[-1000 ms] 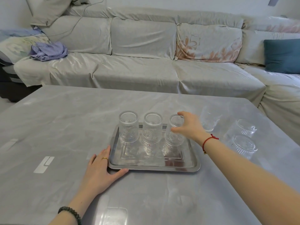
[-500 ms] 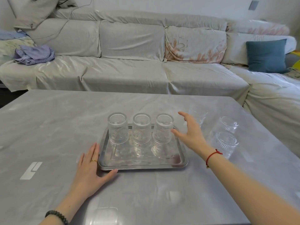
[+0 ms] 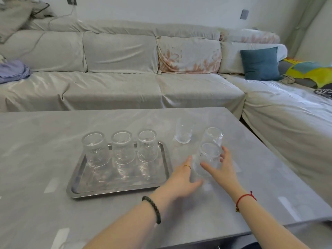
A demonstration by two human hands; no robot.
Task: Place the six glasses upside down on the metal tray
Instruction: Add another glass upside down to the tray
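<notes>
Both hands have left the metal tray (image 3: 162, 155) w/ 3 ribbed glasses inverted along its far edge; right hand (image 3: 221, 169) & left hand (image 3: 181, 177), fingers spread, now cup the nearest upright glass (image 3: 208, 159) on the table (image 3: 269, 168), so glass 4's next.

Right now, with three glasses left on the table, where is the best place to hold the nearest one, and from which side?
Probably the nearest glass is best gripped around its ribbed side wall, about mid-height, from the near right side. It stands upright, mouth up, close in front of another glass. The right hand is already curling around it there, and the left hand is beside its base.
</notes>
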